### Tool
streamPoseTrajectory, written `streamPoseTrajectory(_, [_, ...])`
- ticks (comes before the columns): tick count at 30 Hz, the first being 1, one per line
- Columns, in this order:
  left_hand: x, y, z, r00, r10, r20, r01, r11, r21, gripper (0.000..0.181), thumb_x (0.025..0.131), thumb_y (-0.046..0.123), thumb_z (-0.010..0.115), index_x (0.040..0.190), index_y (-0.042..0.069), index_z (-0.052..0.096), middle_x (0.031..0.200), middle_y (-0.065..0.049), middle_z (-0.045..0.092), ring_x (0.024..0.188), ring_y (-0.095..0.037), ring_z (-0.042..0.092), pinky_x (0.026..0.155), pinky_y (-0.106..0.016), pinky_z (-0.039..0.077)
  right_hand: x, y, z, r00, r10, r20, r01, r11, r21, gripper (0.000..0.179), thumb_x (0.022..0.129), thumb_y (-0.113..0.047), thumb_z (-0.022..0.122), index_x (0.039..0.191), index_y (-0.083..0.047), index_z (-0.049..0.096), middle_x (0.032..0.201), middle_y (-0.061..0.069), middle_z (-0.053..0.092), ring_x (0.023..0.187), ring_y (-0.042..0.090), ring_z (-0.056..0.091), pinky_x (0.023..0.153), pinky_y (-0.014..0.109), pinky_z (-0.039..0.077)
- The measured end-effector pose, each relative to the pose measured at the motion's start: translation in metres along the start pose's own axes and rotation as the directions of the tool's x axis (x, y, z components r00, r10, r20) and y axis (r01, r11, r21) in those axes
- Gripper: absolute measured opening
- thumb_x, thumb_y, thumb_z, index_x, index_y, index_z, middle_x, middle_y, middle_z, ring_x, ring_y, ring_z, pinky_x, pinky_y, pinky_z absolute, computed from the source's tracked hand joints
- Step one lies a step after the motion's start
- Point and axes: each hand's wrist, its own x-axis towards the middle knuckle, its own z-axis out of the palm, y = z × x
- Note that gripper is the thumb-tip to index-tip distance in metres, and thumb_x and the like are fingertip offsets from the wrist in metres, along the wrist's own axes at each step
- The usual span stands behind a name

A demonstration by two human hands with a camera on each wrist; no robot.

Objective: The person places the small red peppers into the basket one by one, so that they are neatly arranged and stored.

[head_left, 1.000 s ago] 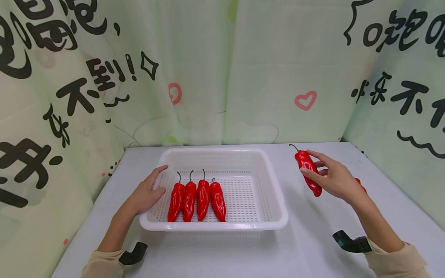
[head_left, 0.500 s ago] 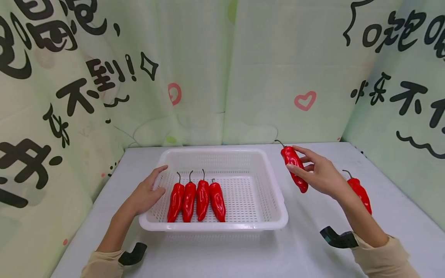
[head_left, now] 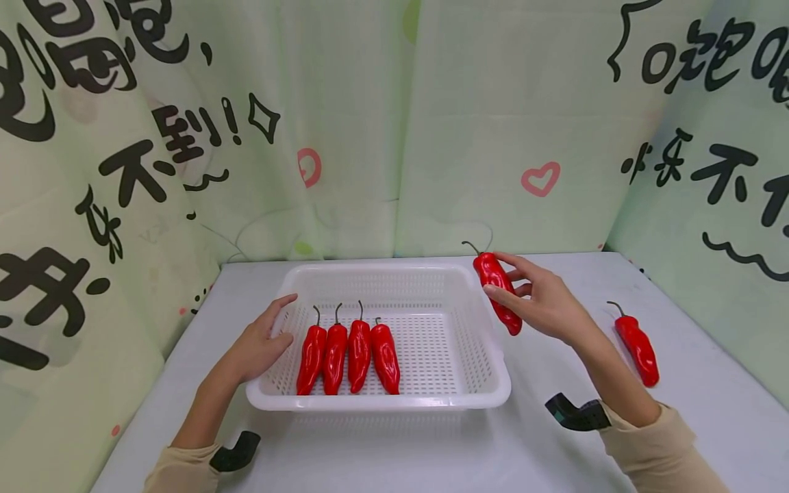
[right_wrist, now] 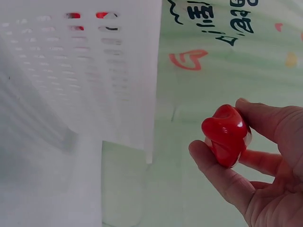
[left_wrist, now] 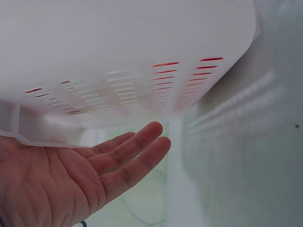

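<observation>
In the head view my right hand [head_left: 542, 296] pinches a glossy red chili pepper [head_left: 496, 287] between thumb and fingers, its dark stem pointing up and left. The pepper is held up beside the right rim of a white perforated plastic basket [head_left: 394, 402]. In the right wrist view, the tip of the red pepper [right_wrist: 225, 135] faces the camera. My left hand [head_left: 261, 346] rests at the basket's left rim. The left wrist view shows several straight fingers [left_wrist: 135, 161] under that rim, alongside the outer wall; the thumb is hidden there.
Several red peppers [head_left: 335, 359] lie side by side in the basket's left half, stems away from me. Another red pepper [head_left: 637, 349] lies on the white table [head_left: 555, 445] at the right. Printed green curtains [head_left: 456, 137] enclose the table's back and sides.
My right hand has carried its pepper left, from over the table to the basket's right rim. The pepper behind my forearm has come into full view. My left hand stays put.
</observation>
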Motion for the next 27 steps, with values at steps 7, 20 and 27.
streamPoseTrajectory(7, [0.000, 0.000, 0.000, 1.000, -0.002, 0.000, 0.002, 1.000, 0.004, 0.072, 0.094, 0.010, 0.056, 0.160, 0.014, 0.026, 0.156, -0.029, 0.038, 0.128, -0.049, 0.053, 0.089, -0.060, 0.058, 0.009, -0.015, 0.005, 0.999, -0.030, 0.022, 0.030, 0.999, 0.012, 0.075, 0.094, -0.028, 0.073, 0.157, -0.008, 0.038, 0.133, 0.026, 0.057, 0.107, 0.040, 0.066, 0.071, 0.043, 0.065])
streamPoseTrajectory(20, [0.000, 0.001, 0.000, 1.000, -0.007, 0.004, 0.007, 1.000, -0.002, 0.071, 0.095, 0.010, 0.055, 0.160, 0.013, 0.026, 0.155, -0.029, 0.039, 0.125, -0.049, 0.055, 0.084, -0.057, 0.061, 0.024, -0.034, 0.020, 0.997, -0.054, 0.046, 0.053, 0.998, 0.030, 0.074, 0.093, -0.030, 0.074, 0.156, -0.010, 0.040, 0.134, 0.024, 0.058, 0.107, 0.039, 0.066, 0.071, 0.041, 0.065])
streamPoseTrajectory(27, [0.000, 0.000, 0.001, 1.000, -0.018, 0.004, 0.018, 1.000, -0.015, 0.073, 0.094, 0.011, 0.056, 0.160, 0.014, 0.025, 0.155, -0.029, 0.039, 0.122, -0.048, 0.057, 0.080, -0.055, 0.062, 0.031, -0.041, 0.025, 0.996, -0.061, 0.064, 0.059, 0.998, 0.029, 0.072, 0.094, -0.031, 0.073, 0.155, -0.010, 0.041, 0.133, 0.025, 0.059, 0.105, 0.038, 0.066, 0.071, 0.040, 0.065])
